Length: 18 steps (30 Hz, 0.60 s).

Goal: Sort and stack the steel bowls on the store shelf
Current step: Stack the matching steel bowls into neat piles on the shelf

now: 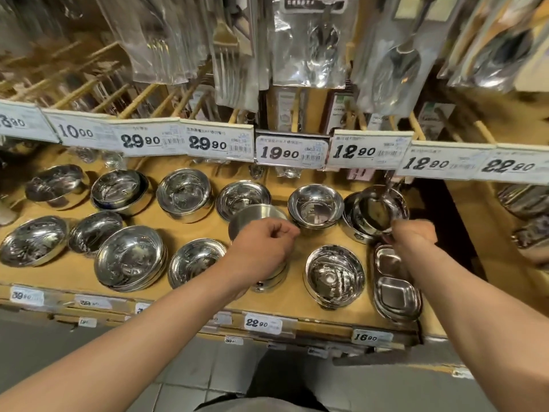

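Far left of the yellow store shelf (193, 230), shallow round steel bowls (34, 240) sit w/ a wide shiny steel bowl stack (130, 257) just beside them; behind, a back row of deeper steel bowl stacks (184, 194) runs across under the white price tags (292, 152). Mid-shelf, the left hand (261, 248) has its fingers curled round an inverted brushed-steel bowl (252, 217), grip closed on it, held above a short nested stack at the front edge (269, 278) that the hand mostly hides. Right of that, a deep polished steel bowl stack (335, 276) stands near the front. The right hand (413, 233) pinches the rim of a tilted shiny steel bowl (381, 211), tipped up over the back-right bowl stack (355, 224); rectangular steel trays (396, 288) lie just below the wrist. Step in hand, prob.: sorting by size, each hand carrying one bowl to or from its pile. Next move needs matching each bowl to a same-size stack, turning the left one rim-up, lowering it square so it nests w/o jamming or knocking neighbours.
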Each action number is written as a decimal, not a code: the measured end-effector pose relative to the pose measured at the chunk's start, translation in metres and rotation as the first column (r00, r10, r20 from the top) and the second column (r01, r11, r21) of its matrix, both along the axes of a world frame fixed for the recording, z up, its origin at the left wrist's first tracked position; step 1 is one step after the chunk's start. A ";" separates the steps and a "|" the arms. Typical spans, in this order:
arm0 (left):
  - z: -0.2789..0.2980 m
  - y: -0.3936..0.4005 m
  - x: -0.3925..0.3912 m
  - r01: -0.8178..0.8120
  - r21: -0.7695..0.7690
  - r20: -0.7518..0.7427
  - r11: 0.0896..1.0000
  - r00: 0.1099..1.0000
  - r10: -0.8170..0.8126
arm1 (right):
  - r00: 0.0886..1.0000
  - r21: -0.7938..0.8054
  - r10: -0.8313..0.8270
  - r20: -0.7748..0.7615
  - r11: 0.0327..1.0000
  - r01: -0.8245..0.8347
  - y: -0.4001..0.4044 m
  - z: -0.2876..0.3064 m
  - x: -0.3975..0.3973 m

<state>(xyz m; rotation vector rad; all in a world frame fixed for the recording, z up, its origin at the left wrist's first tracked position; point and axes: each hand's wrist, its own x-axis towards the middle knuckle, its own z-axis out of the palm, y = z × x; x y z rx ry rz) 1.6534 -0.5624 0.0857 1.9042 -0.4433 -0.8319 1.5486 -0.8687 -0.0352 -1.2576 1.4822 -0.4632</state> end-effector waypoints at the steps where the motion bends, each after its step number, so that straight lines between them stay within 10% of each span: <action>1: 0.000 0.000 0.000 0.017 0.004 -0.004 1.000 1.000 -0.017 | 0.999 -0.010 -0.003 -0.035 1.000 0.002 0.005 0.003 0.002; 18: -0.018 -0.007 -0.035 0.267 0.019 -0.177 0.963 0.949 -0.260 | 0.988 -0.017 0.104 -0.112 0.994 -0.107 0.091 0.044 -0.057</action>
